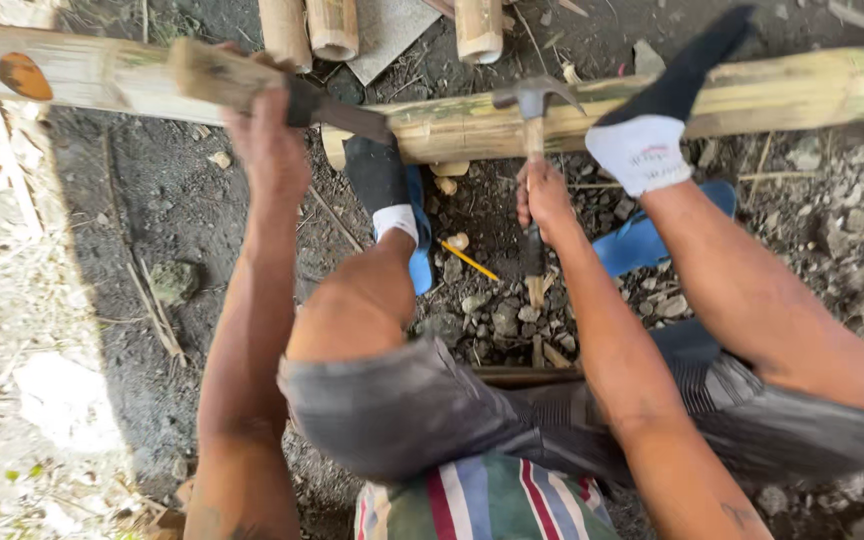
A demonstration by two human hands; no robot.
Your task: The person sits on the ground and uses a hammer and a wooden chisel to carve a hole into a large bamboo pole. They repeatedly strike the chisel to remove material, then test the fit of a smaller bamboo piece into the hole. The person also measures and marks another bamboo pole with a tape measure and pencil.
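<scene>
My left hand [270, 140] grips the wooden handle of a machete-like blade [252, 88]. Its dark blade [347, 112] rests against the end of a long bamboo pole [772, 95] that lies across the ground. My right hand [544, 195] holds a claw hammer [532, 105] by its handle, the steel head just above the pole near the blade. My left foot in a black and white sock [382, 185] sits on a blue sandal below the pole's end. My right foot's sock [657, 110] presses on top of the pole.
Another pale bamboo pole [62, 68] lies at the upper left. Cut bamboo sections [332, 28] [479, 30] lie beyond, on dark soil. Stones and wood chips cover the ground between my legs, with a yellow pencil [470, 260] and a blue sandal [642, 240].
</scene>
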